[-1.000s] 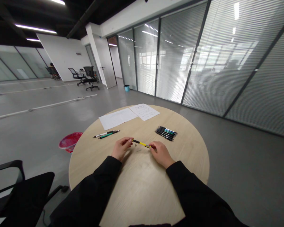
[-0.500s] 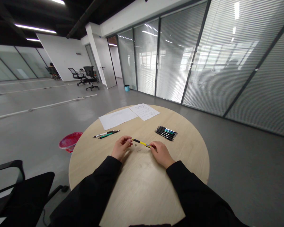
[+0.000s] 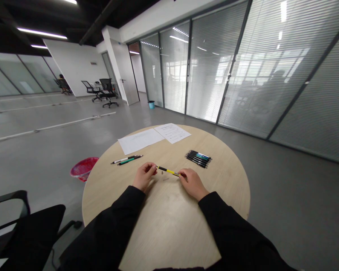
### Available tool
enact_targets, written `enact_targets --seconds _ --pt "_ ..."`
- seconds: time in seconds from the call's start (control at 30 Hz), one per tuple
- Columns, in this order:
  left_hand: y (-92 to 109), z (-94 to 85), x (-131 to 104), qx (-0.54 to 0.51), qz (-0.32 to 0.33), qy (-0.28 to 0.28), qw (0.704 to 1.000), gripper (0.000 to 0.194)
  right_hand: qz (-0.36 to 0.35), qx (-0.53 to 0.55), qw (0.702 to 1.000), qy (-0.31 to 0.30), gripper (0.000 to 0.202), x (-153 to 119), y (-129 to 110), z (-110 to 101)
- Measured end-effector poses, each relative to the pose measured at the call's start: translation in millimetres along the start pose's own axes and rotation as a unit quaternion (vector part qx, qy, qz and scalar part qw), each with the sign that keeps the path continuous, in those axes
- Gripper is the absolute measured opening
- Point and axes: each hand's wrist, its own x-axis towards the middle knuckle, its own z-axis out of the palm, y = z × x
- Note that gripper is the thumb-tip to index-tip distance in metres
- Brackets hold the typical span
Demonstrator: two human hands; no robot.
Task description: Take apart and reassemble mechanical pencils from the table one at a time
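Over the round surface point(image 3: 169, 226), nearer the wearer than the printed sheet point(image 3: 173, 133), the yellow-and-black pen point(image 3: 166, 170) lies crosswise, slanting toward the wearer at its right end; left grip point(image 3: 156, 168) and right grip point(image 3: 180, 174) pinch opposite ends.

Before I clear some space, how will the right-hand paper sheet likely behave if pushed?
The right-hand paper sheet looks thin, so it's probably light and floppy, apt to buckle. Lying flat on the smooth-looking tabletop, it may well slide.
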Motion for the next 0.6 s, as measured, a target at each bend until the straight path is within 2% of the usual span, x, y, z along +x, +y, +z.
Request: enact_targets --seconds 0.6 --pt "-0.9 0.7 -0.2 -0.028 -0.004 0.017 0.999 0.037 -0.002 0.016 1.000 0.008 0.012 -0.1 1.3 1.1"
